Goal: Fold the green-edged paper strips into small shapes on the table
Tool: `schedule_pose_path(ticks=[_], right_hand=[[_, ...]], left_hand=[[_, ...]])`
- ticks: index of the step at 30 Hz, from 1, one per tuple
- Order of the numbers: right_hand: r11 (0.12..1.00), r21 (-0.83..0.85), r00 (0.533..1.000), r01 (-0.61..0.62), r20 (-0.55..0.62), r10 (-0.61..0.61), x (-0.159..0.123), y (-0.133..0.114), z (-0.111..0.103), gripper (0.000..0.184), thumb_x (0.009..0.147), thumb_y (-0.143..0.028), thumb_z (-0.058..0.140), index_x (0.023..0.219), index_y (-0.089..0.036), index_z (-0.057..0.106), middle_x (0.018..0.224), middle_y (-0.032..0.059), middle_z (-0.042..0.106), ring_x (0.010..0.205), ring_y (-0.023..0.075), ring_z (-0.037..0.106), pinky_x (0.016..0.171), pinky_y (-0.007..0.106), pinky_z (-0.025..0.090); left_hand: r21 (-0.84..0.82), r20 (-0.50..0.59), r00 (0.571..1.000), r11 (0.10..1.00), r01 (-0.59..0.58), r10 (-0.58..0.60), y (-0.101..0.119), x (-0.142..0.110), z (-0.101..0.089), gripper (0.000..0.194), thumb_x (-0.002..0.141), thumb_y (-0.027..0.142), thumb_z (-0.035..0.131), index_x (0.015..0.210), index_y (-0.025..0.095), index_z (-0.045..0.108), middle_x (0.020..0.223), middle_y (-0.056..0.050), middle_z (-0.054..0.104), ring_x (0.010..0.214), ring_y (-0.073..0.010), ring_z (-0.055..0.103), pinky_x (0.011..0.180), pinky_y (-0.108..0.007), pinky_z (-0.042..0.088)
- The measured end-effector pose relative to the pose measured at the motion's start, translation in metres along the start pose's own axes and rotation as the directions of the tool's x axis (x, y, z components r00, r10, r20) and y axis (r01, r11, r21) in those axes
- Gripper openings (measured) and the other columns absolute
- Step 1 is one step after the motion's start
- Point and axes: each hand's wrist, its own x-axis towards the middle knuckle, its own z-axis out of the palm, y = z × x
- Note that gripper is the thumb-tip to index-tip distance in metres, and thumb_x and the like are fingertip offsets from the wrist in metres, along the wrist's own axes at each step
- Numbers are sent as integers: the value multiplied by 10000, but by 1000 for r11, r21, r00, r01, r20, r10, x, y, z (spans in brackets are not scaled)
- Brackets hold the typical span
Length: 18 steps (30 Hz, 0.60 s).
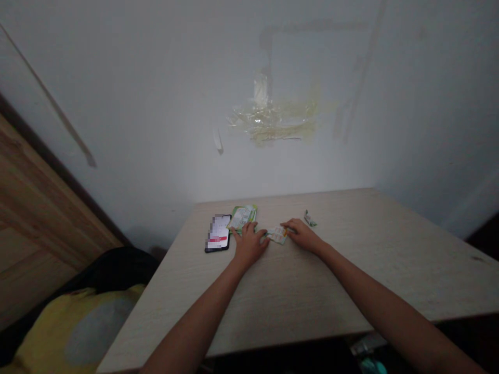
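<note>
A small white and green sachet (277,234) lies on the light wooden table (351,270) between my two hands. My left hand (249,241) rests palm down, fingers spread, with its fingertips at the sachet's left end and at the edge of a larger green packet (242,217). My right hand (304,235) lies flat too, its fingertips pressing the sachet's right end. Neither hand lifts anything.
A black phone (218,233) with a lit screen lies left of the green packet. A torn green scrap (310,218) sits beyond my right hand. A white wall (156,104) with old tape residue (273,122) stands right behind the table. A yellow cushion (70,322) lies low at the left.
</note>
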Motion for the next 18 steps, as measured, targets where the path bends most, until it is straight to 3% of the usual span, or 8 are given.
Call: schedule_pose_path(ticks=[8,13,18], right_hand=[[996,84,999,13,46,-16,0,-6,0,382,766,-49,530,1078,-184,704,980,83,688,981,219,591,933,403,469],[990,29,989,136,49,-137,0,-10,-1,467,744,12,481,1085,-215,705,1145,84,661,1126,219,541,1014,433,418],[983,-17,978,184,104,-182,0,-18,-4,432,804,-19,476,1133,-205,684,1139,101,670,1122,223,550,1013,448,418]], left_hand=[[5,44,996,997,-75,75,0,-1,2,529,799,664,516,1235,375,601,1464,-90,427,1372,-367,289,1029,-777,-18],[-27,61,994,996,-86,87,-1,-1,4,466,813,598,556,1255,451,566,1487,-75,400,1376,-370,291,1009,-793,22],[-28,13,997,997,-74,75,-3,1,5,400,846,532,558,1235,443,585,1477,-75,407,1360,-353,324,1017,-787,28]])
